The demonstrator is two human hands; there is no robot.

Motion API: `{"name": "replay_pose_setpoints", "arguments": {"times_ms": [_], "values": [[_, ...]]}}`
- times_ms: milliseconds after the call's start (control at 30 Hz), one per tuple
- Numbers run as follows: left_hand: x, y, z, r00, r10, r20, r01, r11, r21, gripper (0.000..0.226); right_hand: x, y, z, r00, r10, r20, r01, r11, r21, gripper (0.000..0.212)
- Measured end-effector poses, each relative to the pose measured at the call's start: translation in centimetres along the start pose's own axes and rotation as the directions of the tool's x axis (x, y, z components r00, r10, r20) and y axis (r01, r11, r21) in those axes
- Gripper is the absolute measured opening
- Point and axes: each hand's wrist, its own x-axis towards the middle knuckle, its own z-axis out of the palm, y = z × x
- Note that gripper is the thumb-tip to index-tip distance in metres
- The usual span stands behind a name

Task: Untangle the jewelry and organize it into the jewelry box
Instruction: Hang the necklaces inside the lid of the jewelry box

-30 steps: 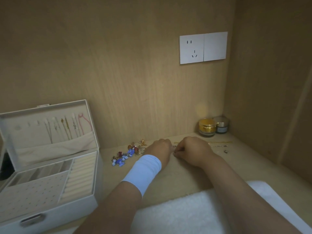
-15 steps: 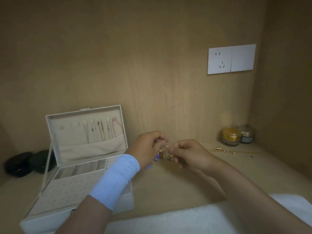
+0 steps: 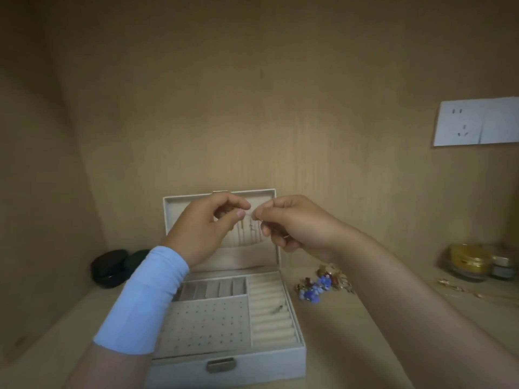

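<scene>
Both hands are raised at frame centre, in front of the upright lid of the open jewelry box [image 3: 266, 366]. The left hand [image 3: 207, 228] has thumb and forefinger closed in a pinch, with the other fingers curled. The right hand [image 3: 297, 226] is pinched the same way, its fingertips just beside those of the left. Between the two pinches is a small jewelry piece [image 3: 252, 219], too fine and blurred to identify. A pale blue wristband [image 3: 143, 301] covers the left forearm.

The box is white and sits on the wooden shelf [image 3: 351, 346] at lower centre, metal latch [image 3: 221, 364] facing the viewer. Thin necklaces [image 3: 242, 231] hang inside the lid. The tray has a perforated earring panel [image 3: 207, 324], a row of small slots behind it, and ring rolls [image 3: 271, 318] on the right holding one small dark item [image 3: 278, 308].

A tangled jewelry cluster [image 3: 320, 286] with blue beads lies on the shelf just right of the box, outside it. A gold chain [image 3: 455, 287] lies further right, near a gold-lidded jar [image 3: 469, 262] and a smaller jar [image 3: 502, 266]. Two dark cases [image 3: 108, 266] sit at left. A wall socket [image 3: 474, 123] is at upper right.
</scene>
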Motion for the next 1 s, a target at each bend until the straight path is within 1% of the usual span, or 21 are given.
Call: {"name": "replay_pose_setpoints", "arguments": {"times_ms": [67,167,300,500,600,667,767,833,933,1000], "values": [[0.1,-0.9,-1.7,0.997,-0.058,-0.050,0.054,0.995,-0.085,0.017,1.3,-0.7,1.6,0.999,0.002,0.033,-0.001,1.000,-0.002,0.014],[0.3,-1.5,-3.4,0.989,-0.123,-0.080,0.101,0.966,-0.240,0.014,3.1,-1.0,3.9,0.997,0.020,0.079,-0.023,0.999,0.037,0.012],[0.4,-2.5,-4.9,0.981,-0.170,-0.090,0.133,0.936,-0.327,0.012,4.8,-0.5,6.2,0.994,0.023,0.110,-0.037,0.992,0.121,0.012],[0.3,-4.5,-5.7,0.971,-0.235,-0.046,0.214,0.939,-0.269,0.011,6.4,1.3,7.5,0.997,0.028,0.066,-0.039,0.984,0.171,0.019],[0.0,-5.3,-6.0,0.966,-0.259,-0.008,0.249,0.937,-0.244,0.013,6.8,2.1,7.7,0.998,0.035,0.045,-0.041,0.991,0.127,0.019],[-0.2,-5.8,-6.2,0.958,-0.284,0.043,0.286,0.934,-0.213,0.016,6.9,2.6,7.7,0.999,0.023,0.028,-0.025,0.995,0.095,0.016],[-0.4,-6.4,-6.5,0.934,-0.319,0.163,0.339,0.934,-0.113,0.020,7.2,3.0,7.6,1.000,-0.002,-0.023,0.001,0.999,-0.033,0.017],[-0.5,-6.6,-6.5,0.919,-0.335,0.206,0.357,0.931,-0.081,0.020,7.4,3.1,7.7,1.000,0.001,-0.026,-0.003,0.996,-0.088,0.018],[-0.4,-6.7,-6.1,0.895,-0.344,0.285,0.370,0.928,-0.044,0.022,7.5,3.2,7.9,1.000,0.007,0.023,-0.006,0.999,-0.041,0.023],[-0.4,-6.7,-5.7,0.871,-0.371,0.322,0.412,0.909,-0.069,0.023,7.5,3.2,8.0,1.000,0.007,0.013,-0.007,0.999,-0.049,0.024]]}}
